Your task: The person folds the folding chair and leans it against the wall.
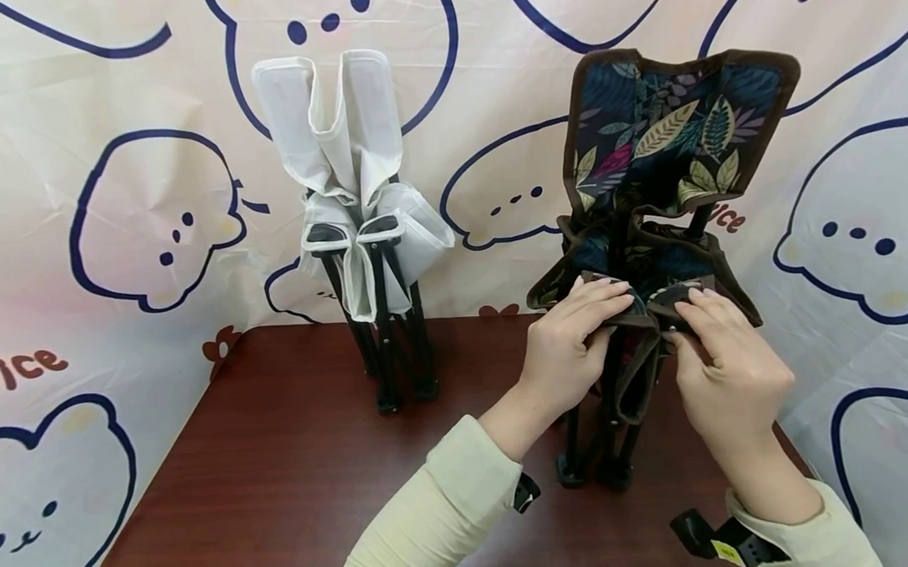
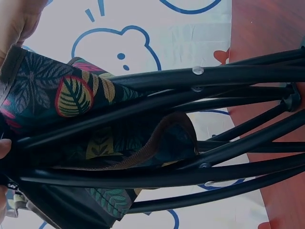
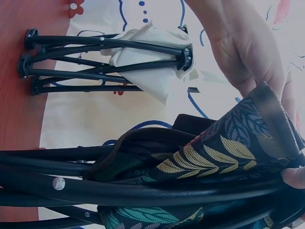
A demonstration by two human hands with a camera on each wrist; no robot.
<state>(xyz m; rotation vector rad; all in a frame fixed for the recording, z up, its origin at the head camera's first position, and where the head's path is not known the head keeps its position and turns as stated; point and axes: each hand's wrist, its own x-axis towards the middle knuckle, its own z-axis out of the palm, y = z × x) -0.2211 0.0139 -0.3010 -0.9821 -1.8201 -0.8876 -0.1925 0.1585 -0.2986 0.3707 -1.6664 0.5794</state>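
A folded camping chair point(image 1: 681, 129) with dark leaf-patterned fabric and black metal legs stands upright at the right of the table. My left hand point(image 1: 569, 346) grips its left front seat corner, fingers laid over the top and thumb below. On the right front corner, my right hand point(image 1: 735, 382) holds in the same way, its thumb under the fabric edge. Brown-trimmed fabric point(image 3: 276, 121) sags between the two corners. From the left wrist view, the crossed legs point(image 2: 228, 76) lie close together, joined by silver rivets.
A second folded chair point(image 1: 332, 146), white with black legs, stands on the left half of the brown table point(image 1: 281, 490). Behind the table hangs a cloth point(image 1: 159, 227) printed with cartoon bears. Small black devices point(image 1: 748, 544) are strapped at both wrists.
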